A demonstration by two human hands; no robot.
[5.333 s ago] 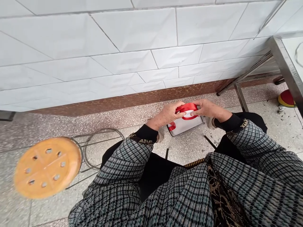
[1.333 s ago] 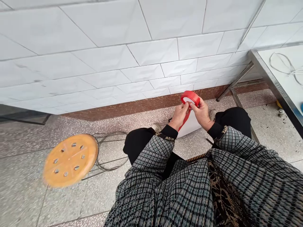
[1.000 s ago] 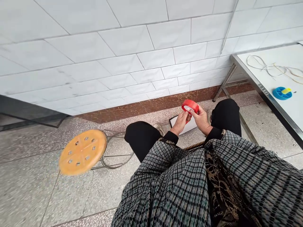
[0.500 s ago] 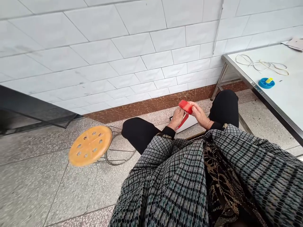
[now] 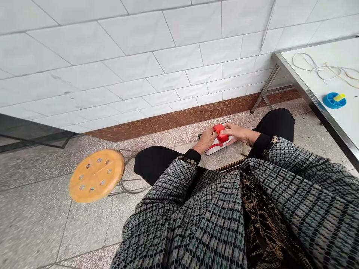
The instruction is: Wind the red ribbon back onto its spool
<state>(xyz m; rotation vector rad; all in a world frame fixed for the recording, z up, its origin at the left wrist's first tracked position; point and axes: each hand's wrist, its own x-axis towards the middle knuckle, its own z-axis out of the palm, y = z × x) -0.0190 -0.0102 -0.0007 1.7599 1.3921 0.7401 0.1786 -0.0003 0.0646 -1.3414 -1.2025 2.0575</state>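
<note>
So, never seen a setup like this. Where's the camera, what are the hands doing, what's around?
There's no machine: these are a person's bare hands, seen by one head-worn camera looking forward and down. The left hand grips a red ribbon roll; the right hand touches it with its fingers. Below is a white, dark-edged panel or box; I can't tell which. In the picture, a metal-framed table at right bears loose cords and a blue round holder with a yellow piece. An orange stool stands at left.
</note>
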